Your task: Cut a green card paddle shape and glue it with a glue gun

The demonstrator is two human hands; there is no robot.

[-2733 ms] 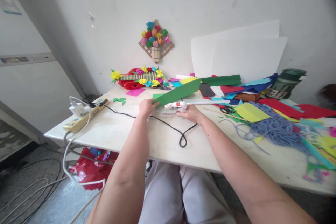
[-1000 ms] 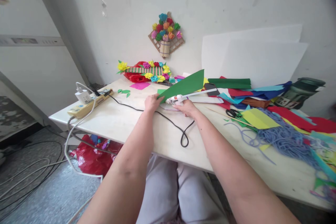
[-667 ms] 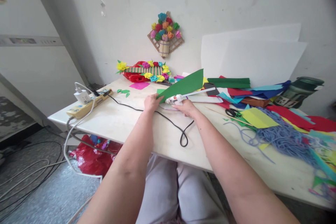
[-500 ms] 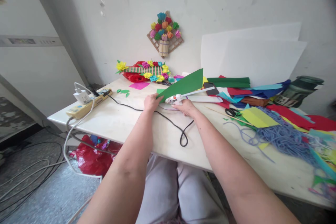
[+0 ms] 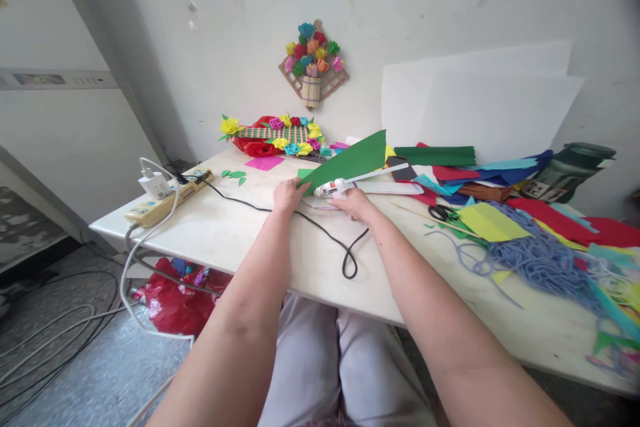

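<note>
Left hand [image 5: 289, 197] in tight here, fingers pinched together on the lower left corner of a green sheet [image 5: 347, 161], and that sheet slants up and away over the worktop [image 5: 240, 233] to the right. Right hand [image 5: 357, 204] alongside, fingers curled round the handle of a white glue gun [image 5: 332, 188], the grip itself mostly hidden by the hand. The nozzle points left, close by the sheet's lower edge; whether the two touch, I can't tell! A long white glue stick [image 5: 383, 171] juts out of the back. Below the hands, a black cord [image 5: 324, 232] snakes across and loops. Over on the left, small green leaf cutouts [image 5: 233, 175] lie near a yellowish power strip [image 5: 145, 215].
</note>
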